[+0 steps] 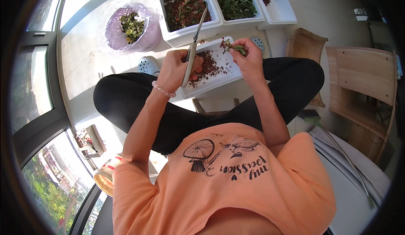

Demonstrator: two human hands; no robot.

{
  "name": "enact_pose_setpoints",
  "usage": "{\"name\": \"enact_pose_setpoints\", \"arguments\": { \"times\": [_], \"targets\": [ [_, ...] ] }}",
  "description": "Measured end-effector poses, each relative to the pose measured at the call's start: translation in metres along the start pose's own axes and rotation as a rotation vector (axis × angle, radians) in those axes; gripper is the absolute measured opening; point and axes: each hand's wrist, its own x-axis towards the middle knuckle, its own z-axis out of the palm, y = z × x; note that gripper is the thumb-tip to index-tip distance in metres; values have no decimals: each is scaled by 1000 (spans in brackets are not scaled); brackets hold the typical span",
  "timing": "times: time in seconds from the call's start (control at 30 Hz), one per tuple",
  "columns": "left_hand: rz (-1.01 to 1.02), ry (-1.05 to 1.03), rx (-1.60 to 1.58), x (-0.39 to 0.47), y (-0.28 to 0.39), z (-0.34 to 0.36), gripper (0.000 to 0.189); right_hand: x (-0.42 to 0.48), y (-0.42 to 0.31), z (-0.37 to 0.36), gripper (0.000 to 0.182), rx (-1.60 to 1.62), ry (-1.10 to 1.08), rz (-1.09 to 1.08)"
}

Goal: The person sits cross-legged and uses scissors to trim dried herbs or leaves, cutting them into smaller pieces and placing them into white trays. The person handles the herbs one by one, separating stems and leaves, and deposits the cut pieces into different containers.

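Observation:
My left hand [177, 69], with a clear bead bracelet at the wrist, grips a pair of scissors [190, 59] with pale handles. The slender blades point away from me and look closed together. Between the thumb and fingers of my right hand [248, 57] is a sprig [238, 49] with green leaves and small red berries. Both hands are above a shallow white tray [218, 82] on the floor between my feet. Small reddish-brown berries [208, 65] lie scattered in it, partly hidden by my left hand.
Beyond the tray stand a white box [190, 34] of reddish berries, another [242, 20] of green leaves, and a smaller one [281, 13] with a dark berry pile. A lilac plastic-lined basket [152, 32] holds leaf scraps. Rightward are a woven chair [305, 43] and wooden shelf unit [364, 70].

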Motion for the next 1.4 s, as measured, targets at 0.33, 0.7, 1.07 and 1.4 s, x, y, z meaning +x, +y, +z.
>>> {"name": "enact_pose_setpoints", "arguments": {
  "times": [0.33, 0.7, 1.07, 1.4],
  "targets": [
    [198, -122, 781, -24, -47, 3, 18, 2, 20, -7, 10, -359, 100, -127],
    [195, -142, 769, -12, -51, 4, 18, 2, 17, -3, 10, -564, 33, -161],
    [-321, -399, 165, -12, -50, 9, 19, 5, 50, -3, 11, -581, -62, 36],
    [-550, -409, -312, -13, -86, 18, 23, 1, 94, 8, 15, -639, -133, 154]
  ]
}}
